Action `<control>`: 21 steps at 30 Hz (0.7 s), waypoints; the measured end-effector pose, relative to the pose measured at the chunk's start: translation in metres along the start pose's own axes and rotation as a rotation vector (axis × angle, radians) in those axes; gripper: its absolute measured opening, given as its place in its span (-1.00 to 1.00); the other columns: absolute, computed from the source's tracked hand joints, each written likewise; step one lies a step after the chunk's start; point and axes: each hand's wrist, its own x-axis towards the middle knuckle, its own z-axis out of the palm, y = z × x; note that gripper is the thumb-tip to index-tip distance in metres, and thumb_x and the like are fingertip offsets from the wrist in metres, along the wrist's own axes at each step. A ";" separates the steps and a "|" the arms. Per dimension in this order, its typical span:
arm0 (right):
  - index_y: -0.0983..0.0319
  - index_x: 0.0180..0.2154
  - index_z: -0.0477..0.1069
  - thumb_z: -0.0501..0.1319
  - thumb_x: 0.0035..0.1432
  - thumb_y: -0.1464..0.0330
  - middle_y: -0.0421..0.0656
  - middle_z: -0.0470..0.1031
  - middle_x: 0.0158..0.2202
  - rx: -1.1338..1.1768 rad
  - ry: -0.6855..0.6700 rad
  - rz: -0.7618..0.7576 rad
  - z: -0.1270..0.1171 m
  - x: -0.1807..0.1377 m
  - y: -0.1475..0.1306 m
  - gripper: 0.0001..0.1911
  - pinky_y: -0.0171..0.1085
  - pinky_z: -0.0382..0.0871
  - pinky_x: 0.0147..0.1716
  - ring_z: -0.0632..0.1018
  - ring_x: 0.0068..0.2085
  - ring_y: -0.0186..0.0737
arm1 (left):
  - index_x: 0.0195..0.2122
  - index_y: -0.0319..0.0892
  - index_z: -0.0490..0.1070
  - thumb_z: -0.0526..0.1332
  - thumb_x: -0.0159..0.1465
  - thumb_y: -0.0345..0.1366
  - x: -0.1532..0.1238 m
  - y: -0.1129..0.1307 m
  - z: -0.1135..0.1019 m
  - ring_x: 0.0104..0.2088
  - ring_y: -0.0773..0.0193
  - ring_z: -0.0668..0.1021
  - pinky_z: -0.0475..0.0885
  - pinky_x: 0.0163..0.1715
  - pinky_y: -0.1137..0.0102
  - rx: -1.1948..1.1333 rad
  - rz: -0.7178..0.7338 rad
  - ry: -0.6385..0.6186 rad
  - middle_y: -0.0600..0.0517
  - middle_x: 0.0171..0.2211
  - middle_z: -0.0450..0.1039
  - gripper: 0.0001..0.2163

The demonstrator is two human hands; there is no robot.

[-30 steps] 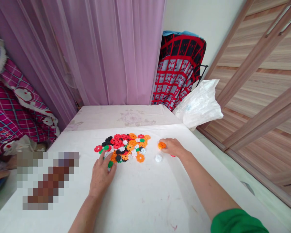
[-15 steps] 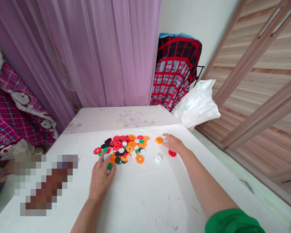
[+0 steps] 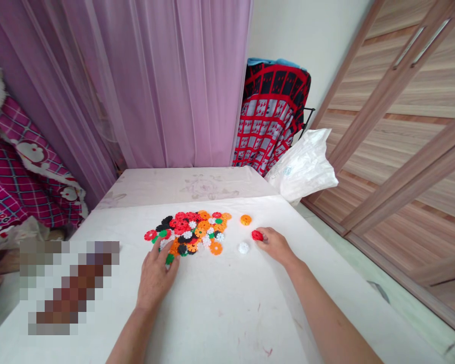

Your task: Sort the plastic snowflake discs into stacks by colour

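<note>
Before me, the white table (image 3: 220,313) bears a heap of coloured discs (image 3: 199,231). The left hand (image 3: 155,273) lies loosely spread at its near left edge; rightward, the right hand (image 3: 276,245) pinches a red stack (image 3: 257,235) between an orange stack (image 3: 245,220), farther, and a white stack (image 3: 243,247), nearer.

- Left hand (image 3: 155,275), toward seven to eight o'clock: bare, with slender, tapering fingers; the nails are too small to make out.
- Left forearm (image 3: 133,326), toward seven o'clock: bare from the wrist to the picture's lower edge, smooth and slim.
- Right hand (image 3: 276,245), toward four to five o'clock: bare, rounded across the back.
- Right forearm (image 3: 322,303), also toward four to five o'clock: bare, narrow at the wrist and broadening toward the lower edge.
</note>
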 end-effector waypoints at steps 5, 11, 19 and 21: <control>0.17 -0.09 0.47 0.20 0.01 0.37 -0.16 0.48 -0.14 0.105 0.006 -0.012 0.008 0.013 -0.009 -0.63 -0.29 0.37 -0.15 0.54 -0.25 -0.27 | 0.08 -0.04 0.39 0.07 0.28 -0.07 0.000 0.000 0.000 -0.13 0.12 0.56 0.41 0.01 0.09 -0.004 0.008 0.007 -0.16 0.26 0.19 -0.61; 0.19 -0.09 0.45 0.19 -0.02 0.40 -0.13 0.46 -0.12 0.243 0.073 0.006 0.017 0.011 -0.007 -0.62 -0.22 0.41 -0.10 0.52 -0.18 -0.23 | 0.09 -0.04 0.39 0.08 0.28 -0.07 0.000 -0.002 0.001 -0.07 0.09 0.54 0.41 0.02 0.10 0.004 0.017 0.007 -0.17 0.27 0.19 -0.61; 0.19 -0.17 0.47 0.21 -0.08 0.41 -0.15 0.48 -0.18 0.296 0.122 0.003 0.025 0.011 0.003 -0.65 -0.24 0.43 -0.16 0.52 -0.24 -0.25 | 0.07 -0.12 0.40 0.05 0.28 -0.09 -0.001 -0.003 0.003 0.02 0.03 0.49 0.42 0.00 0.13 0.003 0.034 0.033 -0.18 0.24 0.23 -0.60; 0.19 -0.17 0.48 0.21 -0.08 0.39 -0.14 0.48 -0.19 0.285 0.166 0.016 0.025 0.007 0.011 -0.66 -0.24 0.43 -0.17 0.52 -0.24 -0.24 | 0.07 -0.13 0.41 0.06 0.28 -0.10 -0.001 -0.002 0.004 -0.01 0.04 0.51 0.43 -0.02 0.13 0.000 0.031 0.033 -0.18 0.24 0.23 -0.60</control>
